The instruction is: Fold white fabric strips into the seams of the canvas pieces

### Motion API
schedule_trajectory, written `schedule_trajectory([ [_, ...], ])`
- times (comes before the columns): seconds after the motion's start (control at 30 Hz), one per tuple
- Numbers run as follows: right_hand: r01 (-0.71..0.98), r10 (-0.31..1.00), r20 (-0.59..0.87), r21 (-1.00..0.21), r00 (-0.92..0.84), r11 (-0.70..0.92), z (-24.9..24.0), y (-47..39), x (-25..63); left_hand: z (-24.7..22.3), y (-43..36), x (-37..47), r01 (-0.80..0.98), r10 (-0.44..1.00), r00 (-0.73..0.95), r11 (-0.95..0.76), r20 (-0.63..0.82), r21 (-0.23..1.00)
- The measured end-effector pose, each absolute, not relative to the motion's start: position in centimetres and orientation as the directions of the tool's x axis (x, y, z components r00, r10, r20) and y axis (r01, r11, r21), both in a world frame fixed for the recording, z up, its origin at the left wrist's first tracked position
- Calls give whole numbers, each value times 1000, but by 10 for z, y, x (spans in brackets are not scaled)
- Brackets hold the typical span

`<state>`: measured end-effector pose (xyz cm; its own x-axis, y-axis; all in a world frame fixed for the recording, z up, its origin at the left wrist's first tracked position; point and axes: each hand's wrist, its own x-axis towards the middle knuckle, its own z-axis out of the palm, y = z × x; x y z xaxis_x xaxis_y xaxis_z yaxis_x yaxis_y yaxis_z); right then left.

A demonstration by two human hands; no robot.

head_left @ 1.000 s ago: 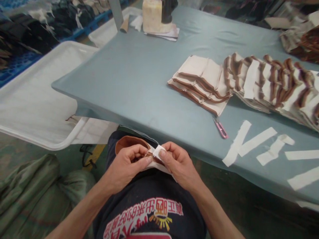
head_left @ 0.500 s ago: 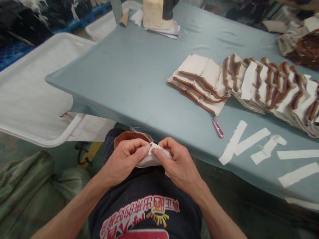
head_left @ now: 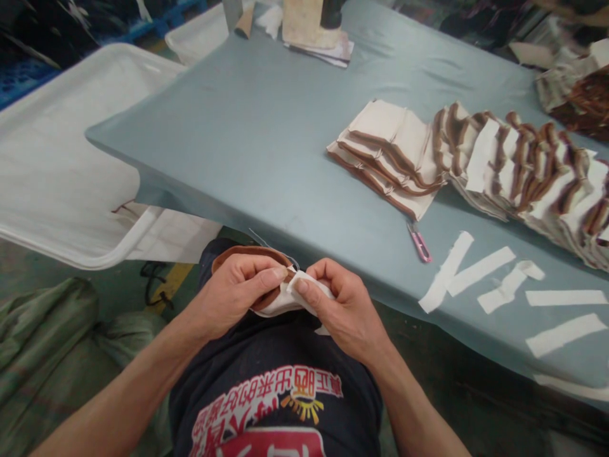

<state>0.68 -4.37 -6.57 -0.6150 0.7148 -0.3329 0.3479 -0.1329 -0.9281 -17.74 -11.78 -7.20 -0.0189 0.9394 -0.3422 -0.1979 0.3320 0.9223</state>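
Note:
A brown-and-white fabric piece [head_left: 273, 308] lies over my lap, just in front of the table edge. My left hand [head_left: 245, 289] pinches its brown edge between thumb and forefinger. Close beside it, my right hand [head_left: 340, 304] is closed on the white part, with the thumb pressed on top. Loose thread ends [head_left: 259, 237] stick out behind the fingers. The fingers hide some of the edge between them. Thread snips with pink handles [head_left: 419, 244] lie on the table to the right of my hands.
On the blue-grey table [head_left: 228, 139] sit a row of folded brown-edged fabric pieces [head_left: 380, 127] and several white strips [head_left: 480, 271]. A machine base [head_left: 309, 25] stands at the back. White bins [head_left: 71, 127] are at left, above a green sack [head_left: 42, 355].
My hands have drawn slightly apart, showing more of the brown edge and white cloth between them. The view has shifted a little.

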Motion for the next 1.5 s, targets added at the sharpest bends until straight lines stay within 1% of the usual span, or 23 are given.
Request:
schedule_trajectory([
  [0.1, 357, 711, -331, -926, -620, -119, -66, -44, 6, -70, -116, -177, -194, 937, -31, 336, -348, 922],
  [0.27, 355, 726, -319, -928, -610, -110, -66, -43, 3, -67, -117, -178, -137, 939, -74, 323, -335, 936],
  [0.47, 374, 717, -353, -917, -601, -138, -67, -44, -2, -66, -116, -178, -94, 935, -103, 330, -339, 939],
  [0.67, 434, 736, -366, -895, -570, -108, -71, -44, -8, -73, -118, -182, -95, 934, -103, 334, -343, 938],
  [0.73, 414, 718, -377, -900, -586, -135, -74, -42, -10, -75, -119, -183, -112, 932, -98, 337, -348, 935],
  [0.87, 321, 591, -412, -911, -694, -258, -77, -37, -12, -74, -119, -185, -101, 925, -89, 361, -370, 927],
  [0.93, 305, 568, -419, -908, -708, -289, -78, -35, -13, -73, -119, -185, -92, 921, -87, 372, -379, 924],
  [1.1, 291, 557, -419, -906, -717, -307, -78, -35, -11, -76, -122, -186, -82, 939, -88, 325, -332, 942],
  [1.2, 283, 561, -407, -912, -721, -297, -80, -34, -9, -79, -125, -189, -37, 951, -92, 293, -295, 955],
  [1.33, 263, 575, -381, -923, -724, -280, -82, -34, -9, -71, -126, -187, -6, 938, -77, 338, -337, 941],
  [1.4, 247, 602, -359, -933, -713, -264, -83, -36, -9, -64, -126, -183, 15, 927, -108, 362, -359, 932],
  [1.5, 242, 623, -342, -940, -704, -242, -85, -38, -10, -59, -127, -172, 77, 915, -217, 363, -340, 928],
])
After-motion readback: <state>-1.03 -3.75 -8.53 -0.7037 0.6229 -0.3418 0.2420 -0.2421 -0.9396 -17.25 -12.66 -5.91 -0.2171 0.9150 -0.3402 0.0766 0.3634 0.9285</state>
